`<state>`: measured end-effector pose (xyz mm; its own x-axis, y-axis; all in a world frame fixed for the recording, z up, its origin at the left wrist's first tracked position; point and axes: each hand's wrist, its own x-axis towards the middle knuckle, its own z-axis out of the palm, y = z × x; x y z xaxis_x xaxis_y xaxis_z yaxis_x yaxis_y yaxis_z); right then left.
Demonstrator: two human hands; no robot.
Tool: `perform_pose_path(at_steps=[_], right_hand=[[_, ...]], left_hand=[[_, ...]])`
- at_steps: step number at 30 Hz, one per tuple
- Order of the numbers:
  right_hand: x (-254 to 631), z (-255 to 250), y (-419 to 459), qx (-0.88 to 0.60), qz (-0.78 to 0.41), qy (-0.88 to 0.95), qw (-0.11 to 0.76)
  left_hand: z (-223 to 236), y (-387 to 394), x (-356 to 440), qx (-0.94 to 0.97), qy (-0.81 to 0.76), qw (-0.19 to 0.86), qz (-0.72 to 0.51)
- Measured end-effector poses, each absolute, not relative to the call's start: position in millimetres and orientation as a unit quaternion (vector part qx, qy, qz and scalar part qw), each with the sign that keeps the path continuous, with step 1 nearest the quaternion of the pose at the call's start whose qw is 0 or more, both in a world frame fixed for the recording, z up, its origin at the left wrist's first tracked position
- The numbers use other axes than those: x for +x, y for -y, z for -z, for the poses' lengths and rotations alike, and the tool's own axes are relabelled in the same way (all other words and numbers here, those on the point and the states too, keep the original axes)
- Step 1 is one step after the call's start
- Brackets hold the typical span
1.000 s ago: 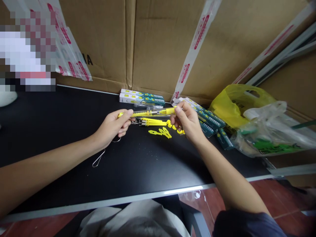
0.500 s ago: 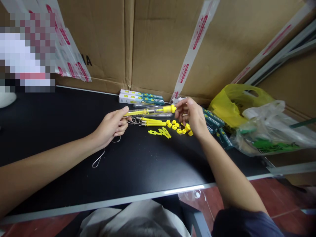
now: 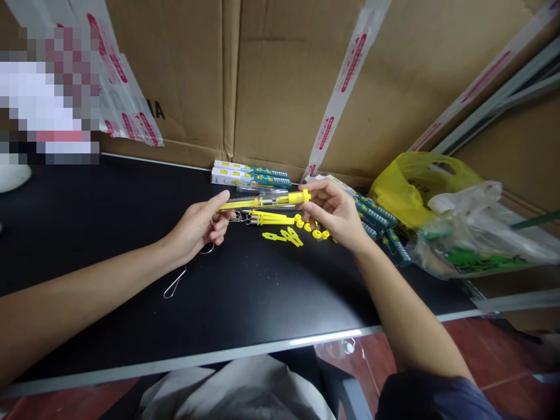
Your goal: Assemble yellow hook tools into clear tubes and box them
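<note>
A long clear tube with yellow insides and a yellow end cap (image 3: 262, 202) is held level above the black table (image 3: 109, 233). My left hand (image 3: 199, 226) pinches its left end. My right hand (image 3: 335, 214) grips the capped right end with thumb and fingers. Below the tube lie a yellow rod with a metal spring end (image 3: 268, 219), small yellow clips (image 3: 286, 235) and several yellow caps (image 3: 315, 231).
Printed long boxes (image 3: 251, 174) lie by the cardboard wall (image 3: 284, 76), more of them (image 3: 371, 213) right of my hand. A yellow bag (image 3: 415, 184) and a clear plastic bag (image 3: 476, 233) sit at the right. A wire loop (image 3: 174, 284) lies near my left wrist.
My right hand let go of the tube's cap and drew right half a second ago, then came back and took hold of the cap end. The left hand stayed put.
</note>
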<state>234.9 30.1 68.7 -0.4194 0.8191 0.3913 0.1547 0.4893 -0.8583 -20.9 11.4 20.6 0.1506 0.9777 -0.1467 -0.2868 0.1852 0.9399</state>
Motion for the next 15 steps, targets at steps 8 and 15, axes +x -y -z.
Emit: perform_pose_path(at_steps=[8,15], right_hand=[[237.5,-66.2,-39.3,-0.324,-0.424,0.716,0.450],[236.9,-65.5,-38.5,-0.330,-0.428,0.710,0.451]], left_hand=[[-18.2,-12.7,-24.4,0.485,-0.435,0.577,-0.492],[-18.0,-12.9,-23.3,0.506,-0.443,0.553,-0.491]])
